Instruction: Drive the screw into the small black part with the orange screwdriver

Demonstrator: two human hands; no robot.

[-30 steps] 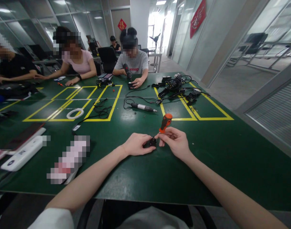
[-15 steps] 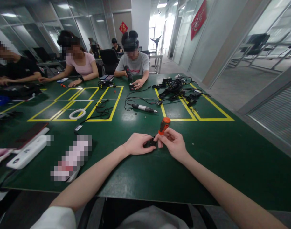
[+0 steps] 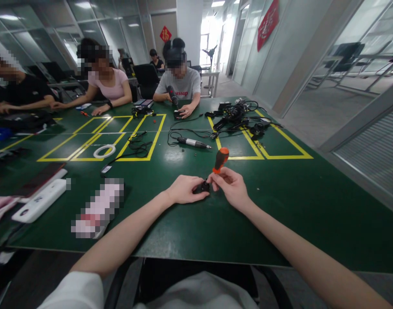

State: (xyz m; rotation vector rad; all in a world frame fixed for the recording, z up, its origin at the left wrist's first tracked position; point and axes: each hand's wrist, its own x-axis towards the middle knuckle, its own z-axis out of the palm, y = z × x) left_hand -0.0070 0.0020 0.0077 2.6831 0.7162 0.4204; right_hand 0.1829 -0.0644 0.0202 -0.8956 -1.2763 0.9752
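Observation:
My left hand (image 3: 187, 189) rests on the green table, its thumb and fingers closed around a small black part (image 3: 205, 186). What kind of part it is cannot be made out. In my right hand (image 3: 231, 185) is an orange and dark grey screwdriver (image 3: 221, 160), its handle standing up, slightly tilted, above my closed fingers. The right fingertips are close beside the black part. The screwdriver's shaft and tip are hidden by the fingers.
Beyond my hands lies a grey and black electric screwdriver (image 3: 194, 143) with its cord. Tangled black cables (image 3: 235, 112) sit at the far right, a white ring (image 3: 104, 151) at left. A white power strip (image 3: 40, 201) lies front left. Across the table, a person (image 3: 179, 81) holds a drill.
The view has tilted down slightly, so everything sits a little differently in frame. Both hands keep their holds; the screwdriver handle leans much as before.

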